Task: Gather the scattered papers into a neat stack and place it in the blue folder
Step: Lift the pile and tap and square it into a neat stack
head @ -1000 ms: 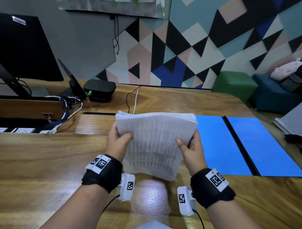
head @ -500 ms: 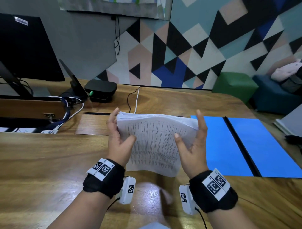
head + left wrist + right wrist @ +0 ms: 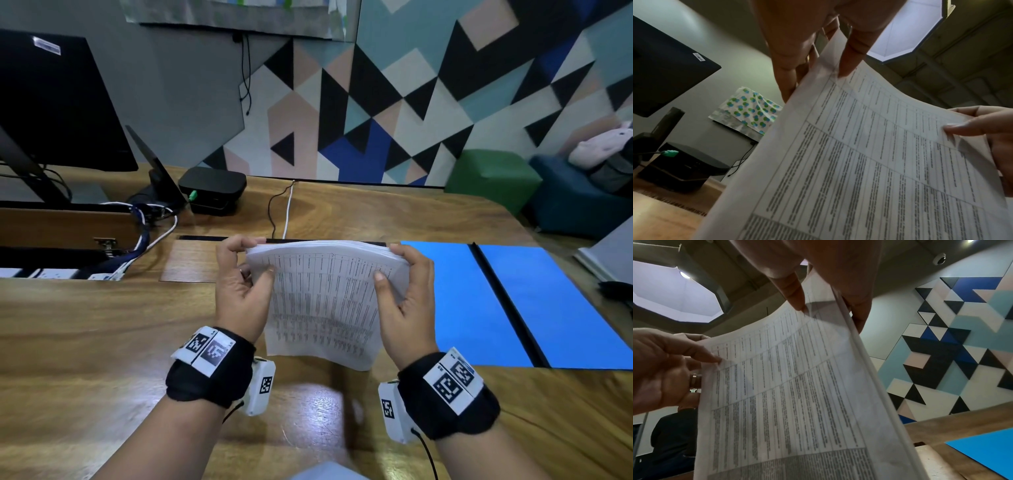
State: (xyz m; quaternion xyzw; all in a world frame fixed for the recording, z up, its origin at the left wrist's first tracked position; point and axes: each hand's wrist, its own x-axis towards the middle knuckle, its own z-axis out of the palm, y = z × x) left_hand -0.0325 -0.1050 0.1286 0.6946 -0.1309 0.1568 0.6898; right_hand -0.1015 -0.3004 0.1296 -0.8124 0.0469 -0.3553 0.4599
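A stack of printed papers (image 3: 325, 294) stands nearly upright above the wooden table (image 3: 102, 342), its lower edge close to the wood. My left hand (image 3: 243, 284) grips the stack's upper left corner, thumb on the front sheet, fingers curled over the top edge. My right hand (image 3: 404, 291) grips the upper right corner the same way. The left wrist view shows the paper stack (image 3: 869, 162) with my left hand (image 3: 818, 65) pinching its edge. In the right wrist view my right hand (image 3: 828, 305) pinches the paper stack (image 3: 787, 394). The open blue folder (image 3: 513, 301) lies flat just right of the stack.
A black monitor (image 3: 51, 102), a tangle of cables (image 3: 144, 222) and a black box (image 3: 212, 188) occupy the table's back left. A green stool (image 3: 493, 178) and a blue seat (image 3: 575, 198) stand beyond the table's right end. A grey object (image 3: 609, 257) lies at the far right edge.
Half a second ago both hands were spread with straight fingers against the stack's sides; now both have curled onto the top corners. The stack's top edge looks more even.
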